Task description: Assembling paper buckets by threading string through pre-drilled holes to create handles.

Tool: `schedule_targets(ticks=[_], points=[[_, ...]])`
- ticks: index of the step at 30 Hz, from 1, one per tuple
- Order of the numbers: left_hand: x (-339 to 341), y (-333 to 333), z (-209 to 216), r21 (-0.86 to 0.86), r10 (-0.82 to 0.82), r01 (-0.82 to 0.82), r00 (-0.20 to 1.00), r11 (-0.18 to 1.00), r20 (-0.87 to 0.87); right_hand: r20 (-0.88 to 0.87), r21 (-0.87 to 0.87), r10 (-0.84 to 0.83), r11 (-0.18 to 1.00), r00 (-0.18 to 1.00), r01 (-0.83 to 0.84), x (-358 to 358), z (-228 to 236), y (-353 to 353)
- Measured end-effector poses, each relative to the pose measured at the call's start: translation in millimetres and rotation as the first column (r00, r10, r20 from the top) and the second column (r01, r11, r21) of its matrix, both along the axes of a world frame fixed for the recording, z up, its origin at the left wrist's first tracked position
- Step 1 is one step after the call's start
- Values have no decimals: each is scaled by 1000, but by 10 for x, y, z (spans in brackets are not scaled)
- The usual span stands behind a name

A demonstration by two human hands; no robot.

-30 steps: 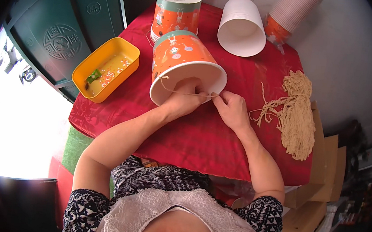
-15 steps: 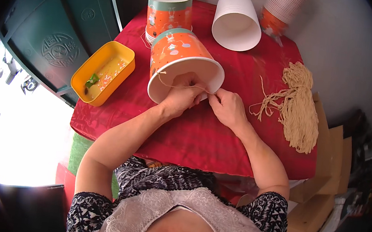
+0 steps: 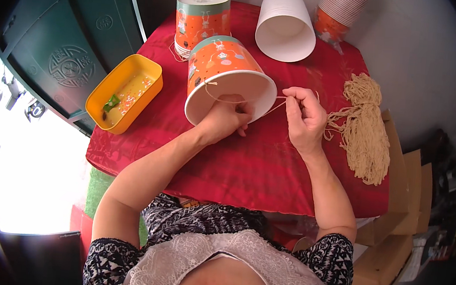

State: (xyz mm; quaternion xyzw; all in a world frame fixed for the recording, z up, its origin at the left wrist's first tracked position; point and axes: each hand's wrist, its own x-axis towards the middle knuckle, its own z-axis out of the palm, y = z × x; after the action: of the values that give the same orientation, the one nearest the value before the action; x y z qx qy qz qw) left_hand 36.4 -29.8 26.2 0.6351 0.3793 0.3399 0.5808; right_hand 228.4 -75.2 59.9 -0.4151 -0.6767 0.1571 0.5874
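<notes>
An orange paper bucket (image 3: 221,60) with a green base band lies tilted on the red cloth, its white-rimmed mouth toward me. My left hand (image 3: 228,114) reaches into that mouth with its fingers curled; whatever they grip inside is hidden. A thin beige cord (image 3: 279,104) crosses the opening from a knotted end at the rim's left side and runs out past the right rim. Off to the right of the bucket, my right hand (image 3: 307,117) is closed in a pinch on the cord and holds it taut.
Behind stands an upside-down orange bucket stack (image 3: 203,23). A white bucket (image 3: 286,31) lies open toward me, with more stacked buckets (image 3: 342,11) at the back right. A yellow tub (image 3: 147,100) with small bits sits left; a beige cord bundle (image 3: 367,133) lies right. Cardboard boxes (image 3: 393,233) flank the table.
My right hand has moved right and up, away from the bucket's rim, drawing the cord out with it. My left hand stays at the bucket's mouth.
</notes>
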Motion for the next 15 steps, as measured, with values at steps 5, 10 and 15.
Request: schedule_targets(ticks=[5, 10, 15], points=[[57, -86, 29, 131, 7, 5, 996, 991, -92, 41, 99, 62, 993, 997, -66, -67, 18, -34], [84, -75, -108, 350, 83, -38, 990, 936, -114, 213, 159, 253, 944, 944, -289, -260, 50, -149], [81, -58, -136, 461, 136, -41, 975, 887, -176, 480, 309, 347, 793, 806, -526, -496, -86, -250]])
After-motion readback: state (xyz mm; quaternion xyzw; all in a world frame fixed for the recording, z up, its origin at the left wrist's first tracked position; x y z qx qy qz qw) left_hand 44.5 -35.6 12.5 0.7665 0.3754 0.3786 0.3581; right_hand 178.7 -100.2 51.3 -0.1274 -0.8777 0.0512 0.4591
